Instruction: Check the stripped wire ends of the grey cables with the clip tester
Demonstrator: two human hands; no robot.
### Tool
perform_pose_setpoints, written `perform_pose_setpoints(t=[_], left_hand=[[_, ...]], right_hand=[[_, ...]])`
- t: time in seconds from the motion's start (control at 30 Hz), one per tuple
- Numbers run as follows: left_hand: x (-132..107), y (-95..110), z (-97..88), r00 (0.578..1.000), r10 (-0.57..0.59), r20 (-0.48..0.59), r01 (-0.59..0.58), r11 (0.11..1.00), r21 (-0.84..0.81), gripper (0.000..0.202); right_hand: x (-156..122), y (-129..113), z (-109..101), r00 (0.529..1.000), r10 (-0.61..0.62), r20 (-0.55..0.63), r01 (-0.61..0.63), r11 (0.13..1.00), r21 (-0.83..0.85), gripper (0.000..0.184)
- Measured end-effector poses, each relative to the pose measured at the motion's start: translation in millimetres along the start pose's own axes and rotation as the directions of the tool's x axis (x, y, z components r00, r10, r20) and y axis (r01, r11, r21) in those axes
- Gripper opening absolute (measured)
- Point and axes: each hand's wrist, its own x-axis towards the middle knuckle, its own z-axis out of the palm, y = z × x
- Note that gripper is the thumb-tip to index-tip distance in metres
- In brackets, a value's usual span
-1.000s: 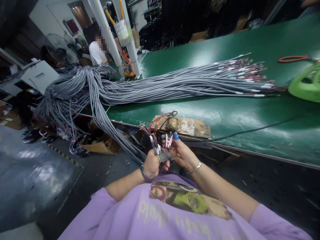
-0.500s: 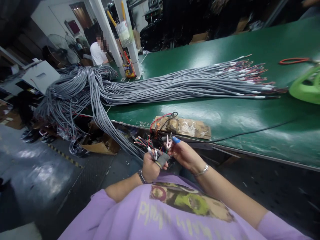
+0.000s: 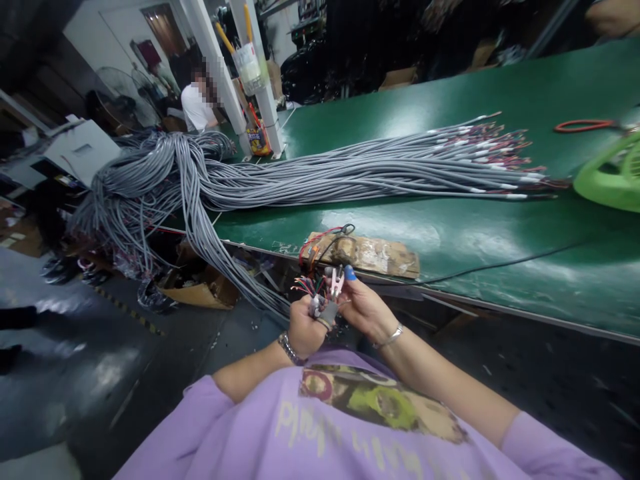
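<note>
My left hand (image 3: 306, 327) is closed around the ends of several grey cables (image 3: 255, 290), which run up to the bench on the left. Thin coloured wires (image 3: 307, 285) fan out above its fingers. A grey wrap (image 3: 327, 313) covers part of a finger of that hand. Beside it, my right hand (image 3: 367, 310) pinches a small pale pink clip-like tool (image 3: 337, 283) close to the wires. One digit of the right hand wears a blue cover (image 3: 350, 273). Whether the tool's tips touch a wire is too small to tell.
Behind my hands, a worn wooden block (image 3: 373, 257) with red and black leads lies at the edge of the green bench (image 3: 475, 233). A large bundle of grey cables (image 3: 320, 177) stretches along it. A green plastic item (image 3: 610, 177) is at right. A person (image 3: 196, 107) sits at back left.
My left hand has turned slightly, and the coloured wires have shifted right and stand closer to the pink tool. The right hand has moved slightly left, still pinching it.
</note>
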Motion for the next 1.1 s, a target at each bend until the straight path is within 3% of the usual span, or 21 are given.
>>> perform_pose_setpoints(t=[0.23,0.37,0.57,0.73,0.87,0.93,1.1], left_hand=[[-1.0,-2.6,-0.7,1.000,-0.019,0.017,0.019,1.000,0.012,0.036],[-3.7,3.2,-2.2,0.997,-0.076,-0.003,0.076,0.997,-0.031,0.041],[-11.8,8.5,-8.7,0.989,-0.139,0.056,0.142,0.988,-0.054,0.043],[-13.3,-2.2,-10.4,0.975,-0.181,0.133,0.182,0.983,0.004,0.040],[-10.6,-4.5,-9.4,0.903,-0.307,0.301,0.291,0.952,0.097,0.033],[-9.3,-1.8,-9.9,0.877,-0.345,0.336,0.323,0.939,0.121,0.035],[-7.7,1.1,-12.1,0.934,-0.302,0.190,0.303,0.953,0.026,0.050]], right_hand=[[0.3,2.4,3.8,0.998,-0.004,-0.070,0.005,1.000,0.019,0.030],[-3.2,3.9,-3.0,1.000,0.017,0.011,-0.017,0.999,-0.040,0.039],[-20.8,-2.4,-16.8,0.972,0.185,0.144,-0.142,0.953,-0.266,0.047],[-32.8,-8.5,-8.0,0.980,0.139,0.143,-0.043,0.847,-0.529,0.045],[-35.8,-12.1,-2.6,0.971,0.123,0.207,0.061,0.705,-0.706,0.046],[-36.5,-13.4,-5.2,0.970,0.095,0.222,0.103,0.668,-0.737,0.044],[-41.4,-12.4,-14.7,0.984,-0.045,0.172,0.152,0.711,-0.687,0.044]])
